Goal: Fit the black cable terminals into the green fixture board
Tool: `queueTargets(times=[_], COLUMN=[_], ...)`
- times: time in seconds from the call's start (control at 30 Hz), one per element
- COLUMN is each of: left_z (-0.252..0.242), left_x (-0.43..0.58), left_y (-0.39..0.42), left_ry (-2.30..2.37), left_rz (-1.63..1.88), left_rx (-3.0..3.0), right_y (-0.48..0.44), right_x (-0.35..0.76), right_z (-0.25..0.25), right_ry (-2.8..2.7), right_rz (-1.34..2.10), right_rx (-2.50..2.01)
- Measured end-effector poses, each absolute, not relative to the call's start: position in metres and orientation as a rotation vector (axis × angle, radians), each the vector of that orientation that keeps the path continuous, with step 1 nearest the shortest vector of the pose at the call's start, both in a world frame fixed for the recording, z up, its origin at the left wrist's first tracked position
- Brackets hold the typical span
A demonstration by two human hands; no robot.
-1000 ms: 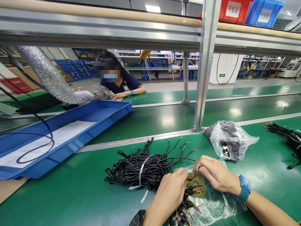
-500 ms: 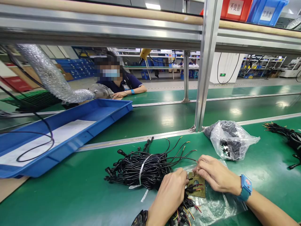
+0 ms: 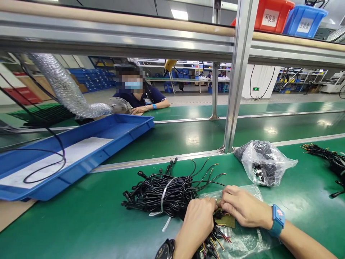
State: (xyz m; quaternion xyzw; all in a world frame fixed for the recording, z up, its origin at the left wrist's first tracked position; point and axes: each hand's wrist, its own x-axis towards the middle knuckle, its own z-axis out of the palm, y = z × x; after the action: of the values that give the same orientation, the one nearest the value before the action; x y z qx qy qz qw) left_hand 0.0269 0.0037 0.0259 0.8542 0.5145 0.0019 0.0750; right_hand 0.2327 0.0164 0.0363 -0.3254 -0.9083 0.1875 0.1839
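Observation:
My left hand and my right hand meet low in the head view, fingers pinched close together over an olive-brown piece. What the fingertips hold is hidden behind them. The piece rests on a clear plastic bag. Left of my hands lies a bundle of black cables, tied with a pale band; some of its bare-ended leads reach to my right hand. Under and beside my left hand are short black leads with red and yellow wire ends.
A clear bag of black parts stands beyond my right hand, with more black cables at far right. A blue tray holds a paper at left. A metal post rises ahead. A masked person sits opposite.
My right hand has moved slightly left and down, closer to my left fingers, and now covers more of the olive-brown piece. The view has shifted slightly.

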Motion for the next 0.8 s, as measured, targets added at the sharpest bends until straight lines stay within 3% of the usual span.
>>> queueTargets(times=[0.3,0.57,0.8], left_z=[0.026,0.020,0.018], left_x=[0.027,0.024,0.035], left_y=[0.003,0.004,-0.004], left_ry=[1.533,1.264,0.984], left_rz=[0.061,0.627,0.842], left_rx=[2.532,2.078,1.764], right_y=[0.017,0.028,0.026], right_x=[0.231,0.247,0.234], right_z=[0.038,0.036,0.024], right_ry=[-2.481,-1.915,-1.798], right_rz=[0.574,0.568,0.813], right_rx=[-0.885,-1.069,-1.106])
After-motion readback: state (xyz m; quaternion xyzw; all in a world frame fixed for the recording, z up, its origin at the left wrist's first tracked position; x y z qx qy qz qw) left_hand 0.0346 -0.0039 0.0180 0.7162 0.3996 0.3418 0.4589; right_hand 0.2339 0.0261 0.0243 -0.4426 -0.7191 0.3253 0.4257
